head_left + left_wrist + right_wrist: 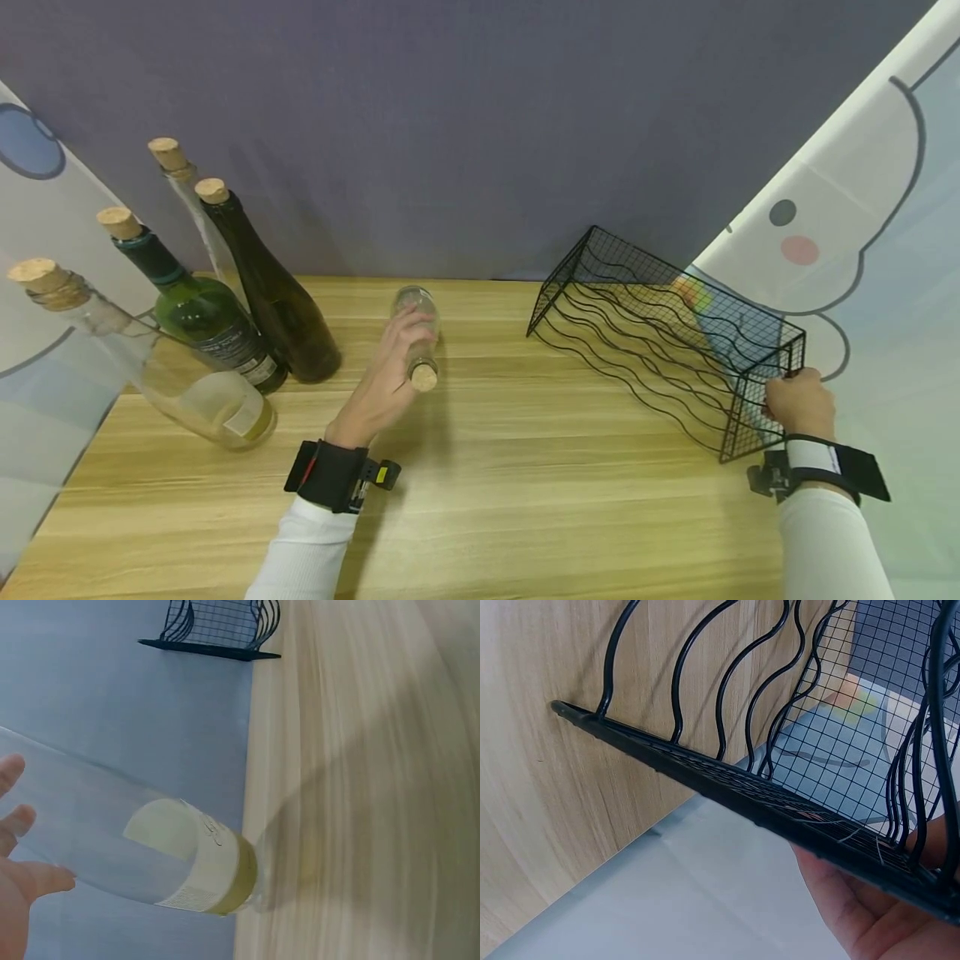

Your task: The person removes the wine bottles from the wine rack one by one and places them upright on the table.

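Observation:
A clear glass bottle with a cork stands upright toward the back of the table. My left hand holds it, fingers wrapped across its side. Up close, the left wrist view has the bottle with a pale label and yellowish liquid at its base. Over on the right, my right hand grips the near end of a black wire wine rack. In the right wrist view, fingers lie behind the rack's mesh end panel. The rack's wavy wires run lengthwise.
Several corked bottles stand at the left: a green bottle, a dark bottle, a clear bottle and another clear one behind. Under everything is a wooden table. A grey backdrop rises at the back edge, with printed cloth on both sides.

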A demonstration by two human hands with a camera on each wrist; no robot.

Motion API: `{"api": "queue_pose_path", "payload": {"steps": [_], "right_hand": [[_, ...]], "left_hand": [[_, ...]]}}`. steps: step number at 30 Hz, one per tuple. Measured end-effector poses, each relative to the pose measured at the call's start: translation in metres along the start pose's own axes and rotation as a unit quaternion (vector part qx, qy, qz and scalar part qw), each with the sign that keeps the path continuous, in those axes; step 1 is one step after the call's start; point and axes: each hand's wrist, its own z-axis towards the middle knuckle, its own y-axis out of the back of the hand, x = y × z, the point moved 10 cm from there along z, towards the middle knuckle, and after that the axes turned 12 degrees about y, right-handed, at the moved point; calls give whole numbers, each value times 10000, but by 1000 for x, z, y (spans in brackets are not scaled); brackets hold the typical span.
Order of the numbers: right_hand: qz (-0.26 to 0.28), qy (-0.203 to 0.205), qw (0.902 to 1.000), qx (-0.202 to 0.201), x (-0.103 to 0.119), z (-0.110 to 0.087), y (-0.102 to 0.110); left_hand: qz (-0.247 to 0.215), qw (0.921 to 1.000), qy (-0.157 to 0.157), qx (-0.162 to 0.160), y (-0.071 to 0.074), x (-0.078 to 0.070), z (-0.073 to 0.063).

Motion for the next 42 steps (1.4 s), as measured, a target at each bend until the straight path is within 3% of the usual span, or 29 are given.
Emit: {"api": "queue_pose_path", "payload": {"steps": [8, 17, 29, 35, 42], "right_hand": [[35, 19, 10000, 35, -1, 0, 0], [20, 4, 9999, 111, -5, 2, -2], [33, 42, 10000, 49, 0, 1, 0], [20, 0, 10000, 50, 0, 0, 0], [25, -1, 10000, 70, 0, 0, -1]], "left_hand": [[-459, 9986, 49, -249, 12, -5, 4], [-763, 9967, 70, -285, 17, -14, 6], [-774, 9926, 912, -188, 19, -22, 7], [-772, 9887, 1286, 6, 17, -27, 8], [-831, 9864, 1415, 81, 17, -37, 8]]}}
